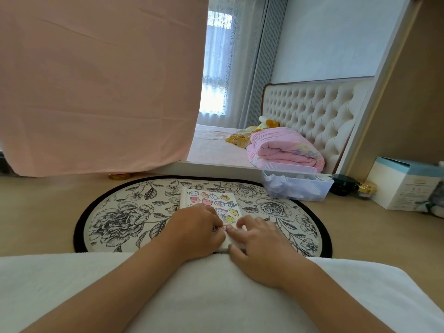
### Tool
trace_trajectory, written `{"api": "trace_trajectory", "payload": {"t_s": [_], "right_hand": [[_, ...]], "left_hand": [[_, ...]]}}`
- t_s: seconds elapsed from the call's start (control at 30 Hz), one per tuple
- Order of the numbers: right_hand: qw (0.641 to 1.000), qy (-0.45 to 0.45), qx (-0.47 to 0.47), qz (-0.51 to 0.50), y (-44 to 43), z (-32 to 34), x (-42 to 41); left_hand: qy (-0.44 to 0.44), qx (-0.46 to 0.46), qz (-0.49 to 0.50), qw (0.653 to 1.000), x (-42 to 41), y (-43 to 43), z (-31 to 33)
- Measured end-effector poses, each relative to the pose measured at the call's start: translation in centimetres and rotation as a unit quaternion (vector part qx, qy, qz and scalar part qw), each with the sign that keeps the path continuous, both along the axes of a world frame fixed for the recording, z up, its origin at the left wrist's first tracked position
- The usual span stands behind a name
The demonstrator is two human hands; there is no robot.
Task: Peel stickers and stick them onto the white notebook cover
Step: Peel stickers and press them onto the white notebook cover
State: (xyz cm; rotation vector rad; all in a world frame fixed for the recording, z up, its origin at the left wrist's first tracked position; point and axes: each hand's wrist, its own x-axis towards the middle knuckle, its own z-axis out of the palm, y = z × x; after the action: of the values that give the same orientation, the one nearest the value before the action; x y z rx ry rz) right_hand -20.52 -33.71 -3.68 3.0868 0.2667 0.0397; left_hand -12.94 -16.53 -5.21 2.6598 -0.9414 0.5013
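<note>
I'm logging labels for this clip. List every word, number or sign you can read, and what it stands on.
Nothing here reads clearly.
White and blue cardboard box: small print on its side, too blurred to read.
Colourful cartoon sticker sheet: dark blue sticker may hold characters, too small to read.

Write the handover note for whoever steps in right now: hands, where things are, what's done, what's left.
Left hand: fingers curled, pinching what looks like a small sticker at the fingertips.
Right hand: fingertips down on the white notebook, meeting the left's. Whether it pinches anything cannot be told.
Things: the notebook lies on the round floral mat. Rows of cartoon stickers show on top of it, beyond the hands, either on a sheet or already on the cover.
Done: unclear, for that reason.
Left: press down the sticker in hand, then likely carry on peeling and sticking.
</note>
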Motion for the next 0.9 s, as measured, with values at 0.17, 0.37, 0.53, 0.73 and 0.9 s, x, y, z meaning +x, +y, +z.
{"api": "trace_trajectory", "payload": {"t_s": [0.17, 0.37, 0.53, 0.73, 0.9], "right_hand": [[1.0, -0.009, -0.001, 0.004, 0.1, -0.1, -0.5], [1.0, -0.007, 0.02, 0.003, -0.1, -0.3, -0.2], [0.999, 0.013, 0.034, 0.007, -0.6, -0.3, 0.1], [0.998, -0.024, 0.05, 0.009, -1.5, 0.5, -0.4], [0.992, -0.076, 0.097, -0.019, -1.6, 0.7, 0.5]], "left_hand": [[0.005, 0.084, -0.049, 0.995, -0.2, 0.8, -0.6], [0.066, 0.018, -0.106, 0.992, -0.4, 1.8, -0.9], [0.071, -0.002, -0.088, 0.994, -0.5, 1.5, -0.8], [0.065, -0.043, -0.062, 0.995, -0.6, 1.2, -0.5], [0.077, -0.069, -0.066, 0.992, 0.0, 1.5, -0.2]]}}
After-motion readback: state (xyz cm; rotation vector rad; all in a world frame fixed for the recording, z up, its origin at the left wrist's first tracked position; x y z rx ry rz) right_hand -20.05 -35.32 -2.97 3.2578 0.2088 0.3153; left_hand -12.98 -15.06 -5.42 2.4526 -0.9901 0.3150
